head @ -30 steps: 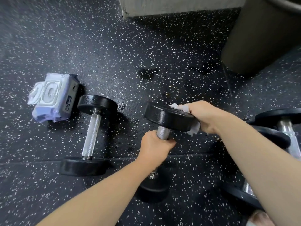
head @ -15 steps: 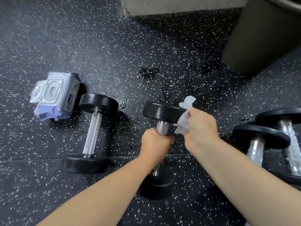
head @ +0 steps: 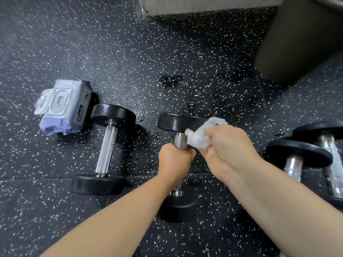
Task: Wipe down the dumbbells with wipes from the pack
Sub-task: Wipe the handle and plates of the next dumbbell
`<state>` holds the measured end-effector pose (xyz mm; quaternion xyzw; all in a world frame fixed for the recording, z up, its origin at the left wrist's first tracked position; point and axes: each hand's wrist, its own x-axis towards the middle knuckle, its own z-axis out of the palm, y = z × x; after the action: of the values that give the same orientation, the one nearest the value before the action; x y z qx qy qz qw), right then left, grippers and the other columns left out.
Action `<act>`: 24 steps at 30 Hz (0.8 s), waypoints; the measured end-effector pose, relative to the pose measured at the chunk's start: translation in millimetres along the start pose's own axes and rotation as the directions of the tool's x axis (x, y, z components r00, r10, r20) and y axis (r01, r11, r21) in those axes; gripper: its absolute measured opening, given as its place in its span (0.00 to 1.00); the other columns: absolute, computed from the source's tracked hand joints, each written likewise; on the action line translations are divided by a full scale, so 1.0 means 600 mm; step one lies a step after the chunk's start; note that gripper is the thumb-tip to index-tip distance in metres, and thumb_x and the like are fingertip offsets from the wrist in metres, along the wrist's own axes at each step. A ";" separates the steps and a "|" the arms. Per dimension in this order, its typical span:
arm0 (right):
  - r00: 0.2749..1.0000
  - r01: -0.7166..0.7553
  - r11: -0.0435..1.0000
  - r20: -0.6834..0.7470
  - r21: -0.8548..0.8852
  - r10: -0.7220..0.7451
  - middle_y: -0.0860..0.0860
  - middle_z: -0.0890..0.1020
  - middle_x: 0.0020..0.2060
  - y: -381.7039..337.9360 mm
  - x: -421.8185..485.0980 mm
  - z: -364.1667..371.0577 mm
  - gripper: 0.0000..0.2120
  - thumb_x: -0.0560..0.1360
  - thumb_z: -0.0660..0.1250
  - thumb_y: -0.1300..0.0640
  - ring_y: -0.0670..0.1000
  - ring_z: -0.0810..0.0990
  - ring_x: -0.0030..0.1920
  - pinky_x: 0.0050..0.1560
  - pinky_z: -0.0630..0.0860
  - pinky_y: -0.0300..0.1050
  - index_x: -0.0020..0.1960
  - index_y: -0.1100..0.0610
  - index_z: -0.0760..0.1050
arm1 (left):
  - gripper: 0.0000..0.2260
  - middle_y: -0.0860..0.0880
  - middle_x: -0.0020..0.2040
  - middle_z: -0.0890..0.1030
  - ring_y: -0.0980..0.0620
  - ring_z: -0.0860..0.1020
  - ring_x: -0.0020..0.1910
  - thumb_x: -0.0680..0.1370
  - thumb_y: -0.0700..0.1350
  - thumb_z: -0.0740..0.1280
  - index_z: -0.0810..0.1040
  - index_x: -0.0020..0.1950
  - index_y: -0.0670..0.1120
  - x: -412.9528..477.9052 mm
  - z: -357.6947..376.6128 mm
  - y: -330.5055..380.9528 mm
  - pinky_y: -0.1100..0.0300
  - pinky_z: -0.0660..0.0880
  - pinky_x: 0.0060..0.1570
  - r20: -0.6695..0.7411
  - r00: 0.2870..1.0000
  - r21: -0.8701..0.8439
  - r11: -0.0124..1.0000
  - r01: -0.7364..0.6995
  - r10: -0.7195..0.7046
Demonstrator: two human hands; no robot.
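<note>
A person's left hand (head: 174,160) wraps its curled fingers tight around the knurled steel handle (head: 180,141) of a black dumbbell (head: 176,122) at the centre of the frame. The weight stands nearly on end, with one head up toward 12 o'clock and the other head (head: 178,208) down at 6 o'clock by the speckled rubber floor (head: 167,52). Whether that lower head bears on the floor cannot be told. The right hand (head: 228,145), coming in from 4 o'clock, pinches a crumpled white wipe (head: 200,134) in closed fingers. It holds the wipe against the top of the handle where it meets the upper head. At 9 o'clock from the held weight, a second dumbbell (head: 107,151) lies flat on the floor, its shaft running roughly 12 to 6. The wipes pack (head: 63,108), pale lilac with a white flip lid standing open, sits at 10 o'clock, just beside that dumbbell's far head. At 3 o'clock two more dumbbells lie close together, the nearer one (head: 297,154) partly overlapping the farther one (head: 321,129). A dark cylindrical bin (head: 297,43) stands at 1 o'clock, and a pale concrete edge (head: 204,6) crosses the top of the frame at 12.
</note>
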<state>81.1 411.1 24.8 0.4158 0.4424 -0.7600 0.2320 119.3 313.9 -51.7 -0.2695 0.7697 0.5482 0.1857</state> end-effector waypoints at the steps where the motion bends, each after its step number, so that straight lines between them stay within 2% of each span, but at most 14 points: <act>1: 1.000 0.030 0.997 0.002 -0.074 -0.030 0.59 0.69 0.38 -0.002 -0.006 -0.001 0.07 0.70 0.53 0.59 0.66 0.71 0.50 0.64 0.66 0.70 0.33 0.55 0.64 | 0.09 0.45 0.24 0.70 0.48 0.67 0.25 0.68 0.42 0.70 0.73 0.32 0.41 0.002 -0.001 0.000 0.56 0.66 0.26 -0.005 1.000 0.001 1.000 0.006 -0.006; 3: 0.987 0.148 0.981 -0.036 -0.128 -0.154 0.57 0.74 0.42 -0.002 -0.026 0.000 0.08 0.75 0.54 0.64 0.66 0.78 0.56 0.63 0.73 0.62 0.43 0.61 0.71 | 0.10 0.45 0.25 0.70 0.48 0.67 0.25 0.67 0.44 0.71 0.72 0.32 0.42 0.007 -0.002 0.001 0.56 0.67 0.27 -0.009 1.000 -0.003 1.000 0.021 -0.021; 5: 0.993 0.082 0.997 -0.091 -0.001 -0.082 0.57 0.78 0.46 -0.007 -0.024 -0.006 0.11 0.77 0.54 0.71 0.61 0.81 0.57 0.60 0.77 0.55 0.53 0.65 0.73 | 0.09 0.45 0.25 0.70 0.47 0.67 0.24 0.67 0.43 0.69 0.71 0.33 0.42 0.012 0.000 0.005 0.58 0.67 0.26 -0.005 0.999 -0.004 0.999 0.043 -0.043; 7: 0.996 0.070 0.997 -0.050 -0.045 -0.072 0.64 0.78 0.55 -0.014 -0.013 -0.009 0.14 0.76 0.55 0.73 0.63 0.79 0.60 0.61 0.76 0.56 0.59 0.70 0.73 | 0.08 0.44 0.25 0.69 0.48 0.67 0.22 0.68 0.39 0.68 0.70 0.33 0.40 0.019 0.000 0.011 0.62 0.66 0.22 0.012 0.998 -0.003 0.998 0.067 -0.067; 10: 0.995 0.101 0.985 -0.006 -0.142 -0.103 0.69 0.65 0.68 -0.018 0.006 -0.016 0.20 0.74 0.52 0.75 0.67 0.73 0.65 0.68 0.70 0.57 0.66 0.78 0.60 | 0.09 0.45 0.22 0.70 0.51 0.67 0.17 0.70 0.39 0.68 0.70 0.33 0.39 0.030 0.001 0.019 0.66 0.65 0.20 0.060 0.992 0.035 0.993 0.114 -0.116; 11: 0.996 0.087 0.987 -0.020 -0.138 -0.091 0.63 0.75 0.64 -0.019 0.010 -0.017 0.21 0.74 0.50 0.76 0.67 0.72 0.65 0.69 0.68 0.58 0.67 0.77 0.57 | 0.10 0.45 0.21 0.71 0.51 0.68 0.16 0.71 0.39 0.69 0.71 0.33 0.39 0.035 0.001 0.020 0.66 0.66 0.21 0.073 0.989 0.052 0.991 0.121 -0.125; 12: 0.996 0.080 0.987 -0.022 -0.141 -0.084 0.51 0.57 0.54 -0.022 0.010 -0.017 0.21 0.74 0.49 0.77 0.67 0.70 0.66 0.69 0.67 0.60 0.67 0.77 0.57 | 0.10 0.46 0.21 0.71 0.51 0.69 0.16 0.71 0.40 0.69 0.71 0.33 0.39 0.041 0.002 0.020 0.65 0.68 0.24 0.089 0.987 0.054 0.990 0.127 -0.132; 13: 0.996 0.081 0.983 -0.029 -0.167 -0.087 0.67 0.61 0.67 -0.021 0.017 -0.021 0.19 0.75 0.49 0.76 0.67 0.71 0.66 0.69 0.66 0.61 0.65 0.78 0.60 | 0.10 0.46 0.21 0.72 0.50 0.69 0.17 0.71 0.40 0.69 0.71 0.33 0.39 0.046 0.003 0.019 0.62 0.69 0.27 0.106 0.985 0.048 0.990 0.132 -0.136; 14: 0.996 0.073 0.982 -0.042 -0.177 -0.081 0.72 0.70 0.62 -0.021 0.021 -0.029 0.15 0.76 0.49 0.75 0.67 0.74 0.63 0.69 0.67 0.60 0.60 0.77 0.66 | 0.11 0.47 0.20 0.72 0.50 0.70 0.18 0.71 0.41 0.70 0.71 0.33 0.40 0.050 0.002 0.017 0.61 0.70 0.28 0.120 0.984 0.054 0.990 0.127 -0.133; 15: 0.997 0.050 0.985 -0.048 -0.166 -0.059 0.68 0.79 0.51 -0.022 0.024 -0.037 0.13 0.77 0.50 0.75 0.64 0.79 0.59 0.68 0.69 0.58 0.54 0.73 0.72 | 0.11 0.48 0.20 0.73 0.51 0.71 0.18 0.72 0.41 0.70 0.71 0.32 0.41 0.052 0.001 0.017 0.62 0.70 0.28 0.141 0.983 0.082 0.991 0.106 -0.117; 17: 0.997 0.022 0.993 -0.071 -0.112 -0.030 0.61 0.81 0.53 -0.017 0.030 -0.054 0.13 0.77 0.53 0.73 0.59 0.81 0.55 0.61 0.76 0.54 0.53 0.65 0.75 | 0.12 0.49 0.23 0.75 0.55 0.73 0.20 0.74 0.44 0.69 0.72 0.33 0.42 0.047 -0.008 0.021 0.65 0.71 0.27 0.194 0.978 0.164 0.986 0.042 -0.074; 19: 0.997 -0.004 0.987 -0.082 -0.160 -0.009 0.60 0.80 0.56 -0.008 0.033 -0.072 0.16 0.77 0.54 0.73 0.58 0.82 0.51 0.53 0.79 0.53 0.60 0.63 0.74 | 0.13 0.51 0.32 0.77 0.58 0.76 0.26 0.76 0.50 0.68 0.72 0.37 0.45 0.041 -0.027 0.024 0.65 0.72 0.30 0.222 0.975 0.314 0.946 -0.074 0.002; 21: 0.996 -0.042 0.972 -0.092 -0.230 0.021 0.59 0.78 0.58 0.003 0.031 -0.089 0.19 0.77 0.55 0.72 0.57 0.83 0.45 0.49 0.79 0.54 0.65 0.62 0.70 | 0.11 0.52 0.41 0.78 0.56 0.76 0.39 0.78 0.55 0.65 0.74 0.46 0.47 0.031 -0.054 0.022 0.59 0.73 0.40 0.246 0.965 0.486 0.849 -0.208 0.096; 24: 0.991 -0.077 0.955 -0.125 -0.288 0.042 0.57 0.76 0.62 0.007 0.031 -0.109 0.15 0.77 0.57 0.71 0.56 0.85 0.45 0.51 0.81 0.55 0.60 0.60 0.72 | 0.19 0.53 0.57 0.76 0.51 0.76 0.55 0.79 0.48 0.62 0.68 0.69 0.49 0.019 -0.099 0.015 0.51 0.73 0.58 0.308 0.924 0.636 0.672 -0.378 0.228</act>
<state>101.8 466.1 -10.0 0.4343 0.5499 -0.6531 0.2872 105.6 257.8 -32.2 0.0075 0.9276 0.2726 0.2552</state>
